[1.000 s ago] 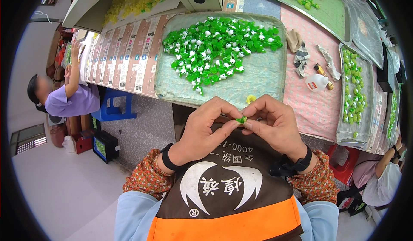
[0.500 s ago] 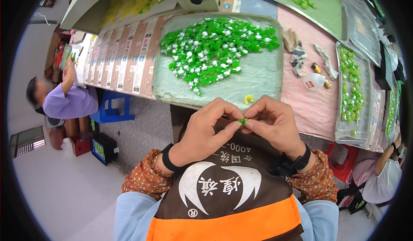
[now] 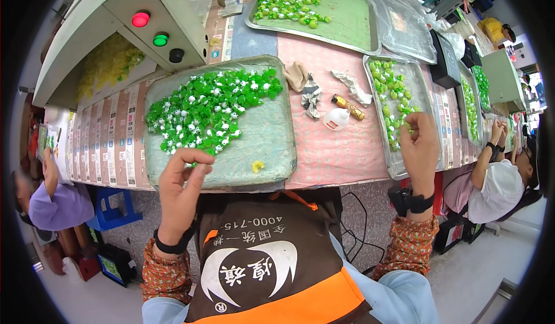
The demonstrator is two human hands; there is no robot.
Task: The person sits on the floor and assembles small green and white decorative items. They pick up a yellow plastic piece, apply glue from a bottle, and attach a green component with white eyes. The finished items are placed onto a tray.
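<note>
My left hand point(image 3: 178, 188) hangs over the near edge of the left tray point(image 3: 277, 179), thumb and forefinger bent around a small green plastic piece point(image 3: 194, 164). Just beyond it lies a heap of glossy green pieces with white eye-like balls point(image 3: 199, 110). My right hand point(image 3: 420, 147) is over the narrow right-hand tray point(image 3: 430, 101), fingers curled and thumb close to the forefinger; whatever may be between the tips is hidden. Yellow-green pieces with white balls point(image 3: 390, 84) lie in that tray. A single yellow curved piece point(image 3: 257, 166) lies near the left tray's front edge.
Between the trays lie a white bottle point(image 3: 335, 119), a dark-and-gold tube point(image 3: 348, 107) and crumpled cloths point(image 3: 311, 94). A larger tray point(image 3: 347, 29) stands behind. At back left is a machine point(image 3: 167, 11) with lit buttons. People point(image 3: 491, 176) sit at both sides.
My hands have parted from their joint pinch on a small green piece. The left has moved to the heap, the right to the narrow tray. The view has swung right.
</note>
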